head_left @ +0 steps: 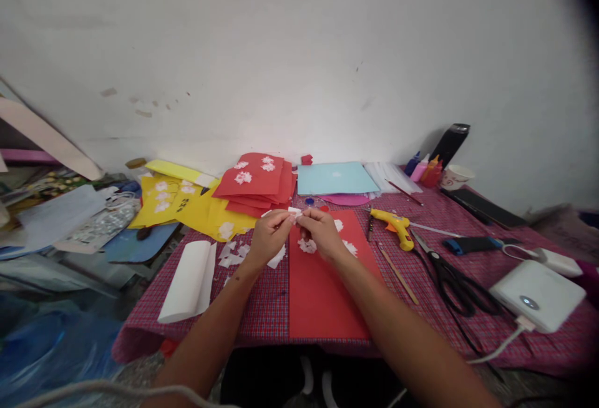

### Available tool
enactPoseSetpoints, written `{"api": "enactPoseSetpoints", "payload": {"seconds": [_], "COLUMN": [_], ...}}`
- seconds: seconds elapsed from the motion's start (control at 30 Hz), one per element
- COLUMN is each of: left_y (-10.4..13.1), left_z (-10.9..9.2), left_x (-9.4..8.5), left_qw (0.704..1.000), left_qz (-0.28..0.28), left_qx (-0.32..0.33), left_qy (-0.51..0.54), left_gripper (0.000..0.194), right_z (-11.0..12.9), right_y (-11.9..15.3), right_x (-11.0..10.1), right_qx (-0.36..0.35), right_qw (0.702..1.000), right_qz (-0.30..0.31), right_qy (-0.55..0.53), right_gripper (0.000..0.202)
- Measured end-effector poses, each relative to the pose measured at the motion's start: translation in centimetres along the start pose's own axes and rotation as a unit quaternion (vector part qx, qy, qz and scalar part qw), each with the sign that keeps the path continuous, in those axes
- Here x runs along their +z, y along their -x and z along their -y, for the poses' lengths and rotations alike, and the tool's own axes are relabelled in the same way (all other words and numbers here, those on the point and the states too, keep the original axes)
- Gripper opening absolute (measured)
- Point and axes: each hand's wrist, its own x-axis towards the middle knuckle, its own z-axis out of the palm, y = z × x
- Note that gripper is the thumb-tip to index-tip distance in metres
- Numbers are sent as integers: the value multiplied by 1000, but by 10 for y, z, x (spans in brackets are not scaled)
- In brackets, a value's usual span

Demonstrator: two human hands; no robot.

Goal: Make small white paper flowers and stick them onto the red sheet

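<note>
Right of the hands [324, 234], well apart: white box [538, 296], indicator lit, white cable [503, 347] attached. Beyond the hands, to the right: black flask [450, 146], squeeze bottles [434, 176] in several colours, patterned paper cup [456, 177]; flat black object [484, 207] just nearer. Wall [299, 65] beyond the hands: marked in places.

The small white paper piece [294, 210] is mostly covered by the fingertips of the left hand [271, 231] and the right hand [319, 232], so its shape cannot be made out. Part of the red sheet [327, 302] is hidden by the right forearm [397, 327], which is cut off by the bottom edge. The writing on the yellow card [193, 216] is too small to be read. The blue plastic [42, 339], perhaps a bottle, is blurred and cropped at the left
</note>
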Motion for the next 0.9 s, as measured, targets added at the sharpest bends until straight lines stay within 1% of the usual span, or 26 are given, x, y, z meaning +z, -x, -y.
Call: {"api": "enactPoseSetpoints", "payload": {"seconds": [0.13,0.27,0.4,0.53,0.6,0.7,0.83,0.9], "left_y": [0,-1,-1,-1,-1,-1,-1,-1], "left_z": [7,13,14,15,17,21,25,26], "left_x": [-1,-1,1,1,2,3,4,4], "left_qw": [998,990,985,983,980,975,966,963], "left_qz": [-27,-47,-51,-49,-39,-23,-12,-24], "left_qx": [-62,-114,-128,-128,-134,-144,-155,-160], "left_qy": [17,66,102,122,138,171,208,214], "left_gripper": [27,29,29,26,26,25,23,22], "right_z": [0,-2,-4,-3,-1,1,0,-2], "right_y": [0,0,0,1,2,4,6,6], "right_x": [-1,-1,0,2,3,5,4,4], "right_qx": [6,-2,-14,-66,-107,-178,-263,-283], "right_qw": [1000,1000,999,994,986,964,921,906], "right_qz": [5,7,13,-6,-26,-42,-26,-18], "right_qy": [9,20,36,87,128,195,288,315], "right_gripper": [19,21,22,21,19,14,15,15]}}
